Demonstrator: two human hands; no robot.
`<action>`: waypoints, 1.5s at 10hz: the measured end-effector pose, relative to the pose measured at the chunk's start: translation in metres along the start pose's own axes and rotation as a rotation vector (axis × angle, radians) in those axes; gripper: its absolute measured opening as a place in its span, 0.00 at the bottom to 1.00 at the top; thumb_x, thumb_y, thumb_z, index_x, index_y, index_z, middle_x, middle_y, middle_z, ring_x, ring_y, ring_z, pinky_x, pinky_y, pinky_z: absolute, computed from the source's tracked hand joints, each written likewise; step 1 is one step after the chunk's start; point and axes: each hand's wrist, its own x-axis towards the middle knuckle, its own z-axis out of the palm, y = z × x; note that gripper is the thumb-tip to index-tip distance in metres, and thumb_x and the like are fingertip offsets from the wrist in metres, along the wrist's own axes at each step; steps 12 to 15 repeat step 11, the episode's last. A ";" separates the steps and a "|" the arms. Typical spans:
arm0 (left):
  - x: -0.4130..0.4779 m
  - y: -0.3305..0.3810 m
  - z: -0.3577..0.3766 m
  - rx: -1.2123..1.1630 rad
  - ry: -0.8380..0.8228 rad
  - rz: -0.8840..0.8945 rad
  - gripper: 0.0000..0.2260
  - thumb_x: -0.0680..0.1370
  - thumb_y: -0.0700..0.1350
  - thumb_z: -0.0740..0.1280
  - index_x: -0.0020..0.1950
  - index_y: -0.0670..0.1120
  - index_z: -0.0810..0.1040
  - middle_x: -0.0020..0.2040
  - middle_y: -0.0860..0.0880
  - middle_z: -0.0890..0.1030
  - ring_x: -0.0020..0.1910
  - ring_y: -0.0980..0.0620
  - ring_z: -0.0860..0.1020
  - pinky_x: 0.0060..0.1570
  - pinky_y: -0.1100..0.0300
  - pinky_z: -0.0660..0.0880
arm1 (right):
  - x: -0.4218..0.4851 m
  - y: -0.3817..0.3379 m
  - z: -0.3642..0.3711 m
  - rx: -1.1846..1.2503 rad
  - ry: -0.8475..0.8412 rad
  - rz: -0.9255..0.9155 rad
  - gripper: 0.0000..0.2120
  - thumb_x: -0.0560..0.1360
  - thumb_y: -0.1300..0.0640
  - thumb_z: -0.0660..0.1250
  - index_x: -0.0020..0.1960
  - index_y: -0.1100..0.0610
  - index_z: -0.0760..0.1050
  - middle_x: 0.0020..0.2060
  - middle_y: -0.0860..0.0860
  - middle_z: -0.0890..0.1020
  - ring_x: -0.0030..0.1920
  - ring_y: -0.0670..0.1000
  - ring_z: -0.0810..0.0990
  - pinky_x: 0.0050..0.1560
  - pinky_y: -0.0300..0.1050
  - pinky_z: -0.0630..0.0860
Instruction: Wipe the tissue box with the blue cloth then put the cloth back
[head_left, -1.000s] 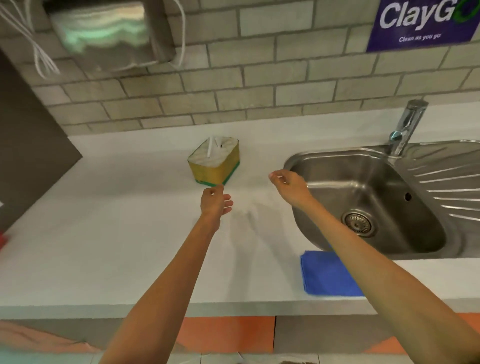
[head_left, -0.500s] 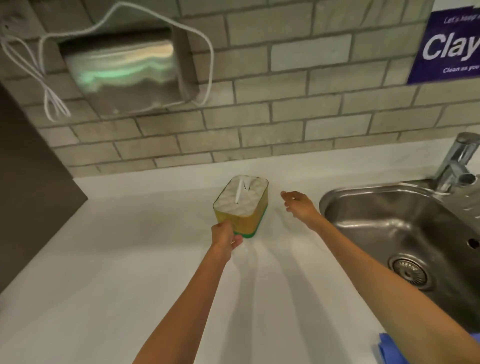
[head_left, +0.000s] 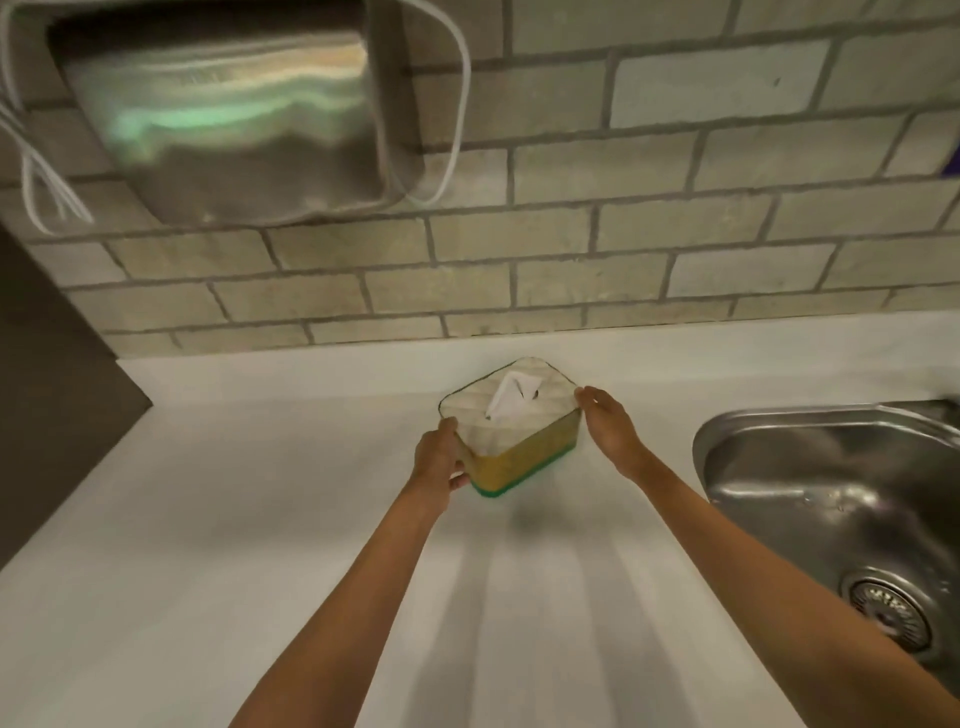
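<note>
The tissue box (head_left: 524, 457) has a pale quilted top, yellow sides and a green base, with a white tissue sticking up. It stands on the white counter (head_left: 208, 545) close to the brick wall. My left hand (head_left: 440, 460) grips its near left corner. My right hand (head_left: 605, 423) touches its right end with fingers on the top edge. The blue cloth is out of view.
A steel sink (head_left: 831, 483) with its drain (head_left: 891, 613) lies at the right. A metal dispenser (head_left: 234, 119) with white cables hangs on the wall above left. A dark panel (head_left: 47, 389) borders the counter at the left.
Both hands have reached forward and closed in on the tissue box, one at each end. The view has moved closer, and the blue cloth has dropped out of the frame.
</note>
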 end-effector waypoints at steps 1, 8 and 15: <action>0.020 0.014 0.004 0.015 -0.002 0.000 0.21 0.81 0.53 0.54 0.66 0.41 0.71 0.54 0.42 0.74 0.51 0.45 0.72 0.50 0.54 0.70 | 0.007 0.004 0.004 -0.004 0.071 -0.050 0.21 0.79 0.50 0.56 0.65 0.61 0.72 0.61 0.58 0.78 0.61 0.57 0.75 0.60 0.45 0.68; 0.065 0.046 0.023 0.114 0.014 0.195 0.23 0.81 0.57 0.50 0.70 0.45 0.67 0.68 0.42 0.72 0.65 0.42 0.72 0.68 0.47 0.69 | 0.012 0.004 0.028 0.037 0.263 -0.104 0.20 0.79 0.50 0.55 0.63 0.60 0.74 0.56 0.58 0.81 0.57 0.56 0.78 0.56 0.46 0.73; 0.062 0.036 0.011 0.283 0.049 0.136 0.27 0.80 0.59 0.50 0.75 0.45 0.59 0.75 0.43 0.63 0.72 0.41 0.65 0.70 0.44 0.64 | 0.002 -0.002 0.019 0.022 0.125 0.027 0.27 0.79 0.45 0.54 0.73 0.58 0.59 0.69 0.59 0.71 0.69 0.58 0.69 0.67 0.51 0.67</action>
